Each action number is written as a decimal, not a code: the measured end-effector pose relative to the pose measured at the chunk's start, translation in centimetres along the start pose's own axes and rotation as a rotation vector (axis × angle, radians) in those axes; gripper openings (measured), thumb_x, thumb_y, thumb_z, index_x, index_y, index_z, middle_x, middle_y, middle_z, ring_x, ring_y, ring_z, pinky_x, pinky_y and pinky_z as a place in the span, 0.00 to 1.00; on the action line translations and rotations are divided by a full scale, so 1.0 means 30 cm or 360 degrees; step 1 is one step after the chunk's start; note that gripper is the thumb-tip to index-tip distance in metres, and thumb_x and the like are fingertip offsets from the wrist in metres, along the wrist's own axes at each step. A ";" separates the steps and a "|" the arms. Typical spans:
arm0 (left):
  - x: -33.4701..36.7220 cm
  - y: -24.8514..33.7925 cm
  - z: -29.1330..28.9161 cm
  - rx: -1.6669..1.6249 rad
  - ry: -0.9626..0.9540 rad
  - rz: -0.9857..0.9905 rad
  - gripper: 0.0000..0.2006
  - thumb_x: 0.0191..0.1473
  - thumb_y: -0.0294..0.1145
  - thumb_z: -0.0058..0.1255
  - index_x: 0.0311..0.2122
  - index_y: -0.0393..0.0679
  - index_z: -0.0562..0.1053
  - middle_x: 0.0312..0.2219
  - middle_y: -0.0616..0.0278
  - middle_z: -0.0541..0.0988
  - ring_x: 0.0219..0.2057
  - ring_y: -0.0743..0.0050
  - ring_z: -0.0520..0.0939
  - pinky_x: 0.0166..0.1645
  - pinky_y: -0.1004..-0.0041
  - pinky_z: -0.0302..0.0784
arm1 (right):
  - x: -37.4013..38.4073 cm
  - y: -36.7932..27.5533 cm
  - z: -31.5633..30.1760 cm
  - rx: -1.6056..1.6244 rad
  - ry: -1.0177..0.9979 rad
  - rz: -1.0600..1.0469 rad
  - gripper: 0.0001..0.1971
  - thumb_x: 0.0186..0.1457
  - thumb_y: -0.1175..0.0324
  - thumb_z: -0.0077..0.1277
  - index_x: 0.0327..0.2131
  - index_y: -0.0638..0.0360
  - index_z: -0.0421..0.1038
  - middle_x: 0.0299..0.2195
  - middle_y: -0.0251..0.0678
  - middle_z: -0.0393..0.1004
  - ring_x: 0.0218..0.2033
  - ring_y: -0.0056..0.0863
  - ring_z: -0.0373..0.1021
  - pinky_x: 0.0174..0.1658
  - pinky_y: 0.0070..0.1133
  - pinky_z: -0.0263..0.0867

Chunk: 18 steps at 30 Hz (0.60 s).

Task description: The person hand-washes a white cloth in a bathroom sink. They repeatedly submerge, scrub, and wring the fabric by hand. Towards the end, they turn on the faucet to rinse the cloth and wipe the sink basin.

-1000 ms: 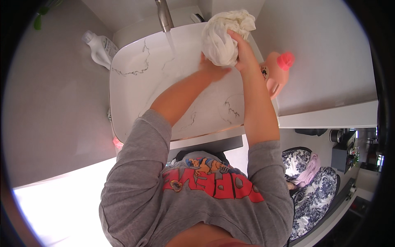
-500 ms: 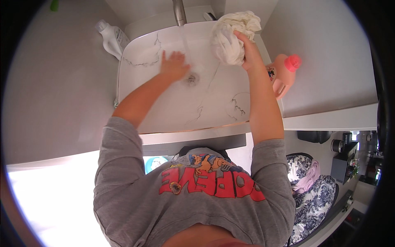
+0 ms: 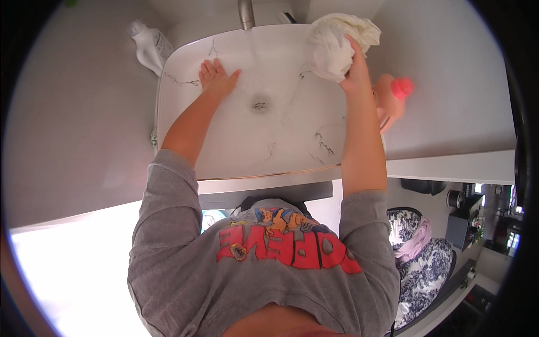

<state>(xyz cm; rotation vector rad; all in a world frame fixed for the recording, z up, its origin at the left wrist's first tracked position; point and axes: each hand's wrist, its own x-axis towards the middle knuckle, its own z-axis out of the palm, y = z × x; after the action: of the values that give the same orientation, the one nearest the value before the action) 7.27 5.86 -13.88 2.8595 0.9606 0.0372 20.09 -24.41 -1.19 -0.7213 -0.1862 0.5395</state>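
A bunched-up cream-white cloth (image 3: pixel 331 48) is gripped in my right hand (image 3: pixel 356 70) above the far right rim of the sink. My left hand (image 3: pixel 219 78) is flat with its fingers spread, at the left side of the basin, and holds nothing. Between the hands lies the white, grey-veined sink (image 3: pixel 241 146), with a round drain (image 3: pixel 260 104) near its middle. Water runs from the metal faucet (image 3: pixel 246 16) at the back down into the basin. The palm side of my right hand is hidden by the cloth.
A white bottle (image 3: pixel 150 49) stands beyond the sink's left rim. To the right, a pink jug with a red cap (image 3: pixel 401 88) stands close beside my right forearm. Grey walls rise on both sides. Behind me at lower right is a patterned chair (image 3: pixel 429 269) with a pink cloth.
My left hand has shifted left and slightly away from the water stream toward the basin's left wall. My right hand has carried the cloth a little to the right.
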 end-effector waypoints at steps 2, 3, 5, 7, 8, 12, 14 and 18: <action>0.002 0.082 0.021 -0.0012 -0.0021 0.0090 0.46 0.48 0.68 0.28 0.61 0.41 0.39 0.61 0.43 0.35 0.62 0.50 0.32 0.63 0.59 0.26 | -0.007 0.015 0.030 0.0021 0.0014 0.0015 0.16 0.51 0.63 0.50 0.41 0.61 0.67 0.36 0.33 0.73 0.37 0.25 0.71 0.39 0.23 0.69; -0.015 0.138 0.020 -0.0056 -0.0101 0.0181 0.45 0.49 0.68 0.28 0.61 0.41 0.40 0.61 0.44 0.35 0.62 0.50 0.32 0.63 0.59 0.26 | -0.008 0.016 0.036 0.0016 -0.0012 0.0008 0.16 0.51 0.63 0.50 0.41 0.61 0.67 0.36 0.33 0.73 0.36 0.24 0.71 0.39 0.22 0.69; -0.054 0.258 0.023 -0.0143 -0.0261 0.0357 0.43 0.50 0.67 0.27 0.62 0.43 0.40 0.61 0.46 0.35 0.62 0.51 0.32 0.63 0.59 0.27 | -0.015 0.014 0.041 -0.0012 0.0007 0.0027 0.16 0.50 0.63 0.50 0.41 0.62 0.67 0.36 0.33 0.73 0.36 0.24 0.71 0.39 0.22 0.69; -0.067 0.374 0.030 -0.0104 -0.0313 0.0540 0.41 0.51 0.65 0.25 0.62 0.44 0.40 0.61 0.47 0.37 0.62 0.50 0.34 0.63 0.58 0.30 | -0.017 0.017 0.050 -0.0044 -0.0001 0.0039 0.16 0.50 0.63 0.50 0.41 0.62 0.67 0.36 0.34 0.73 0.35 0.24 0.71 0.38 0.22 0.70; -0.075 0.428 0.033 -0.0086 -0.0339 0.0633 0.40 0.52 0.64 0.24 0.62 0.44 0.40 0.61 0.47 0.38 0.62 0.50 0.35 0.63 0.58 0.32 | -0.016 0.017 0.052 -0.0062 -0.0007 0.0038 0.16 0.50 0.64 0.51 0.41 0.62 0.67 0.35 0.34 0.73 0.35 0.24 0.71 0.38 0.22 0.70; -0.186 0.586 -0.003 -0.0078 -0.0519 0.0828 0.39 0.53 0.64 0.23 0.62 0.45 0.42 0.61 0.50 0.36 0.63 0.51 0.34 0.63 0.57 0.31 | 0.001 0.037 0.034 -0.0083 -0.0006 0.0021 0.16 0.50 0.64 0.51 0.41 0.63 0.67 0.35 0.34 0.73 0.35 0.25 0.72 0.38 0.23 0.70; -0.264 0.634 -0.006 -0.0133 -0.0560 0.0992 0.39 0.52 0.63 0.24 0.62 0.44 0.42 0.62 0.51 0.37 0.63 0.52 0.36 0.63 0.57 0.32 | 0.007 0.041 0.020 -0.0068 0.0041 0.0061 0.17 0.49 0.64 0.51 0.41 0.62 0.67 0.35 0.35 0.73 0.35 0.26 0.72 0.38 0.23 0.70; -0.424 0.597 -0.037 -0.0034 -0.0673 0.1319 0.39 0.53 0.63 0.22 0.61 0.43 0.43 0.62 0.52 0.38 0.63 0.54 0.36 0.63 0.56 0.32 | 0.014 0.044 0.014 -0.0024 0.0017 0.0145 0.17 0.48 0.64 0.52 0.42 0.62 0.67 0.36 0.35 0.73 0.36 0.27 0.72 0.39 0.24 0.70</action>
<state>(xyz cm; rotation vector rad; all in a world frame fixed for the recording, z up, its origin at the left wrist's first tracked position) 7.80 -15.83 -10.31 2.8381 -0.3116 -0.4475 19.77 -23.13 -1.76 -0.7499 -0.1479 0.6217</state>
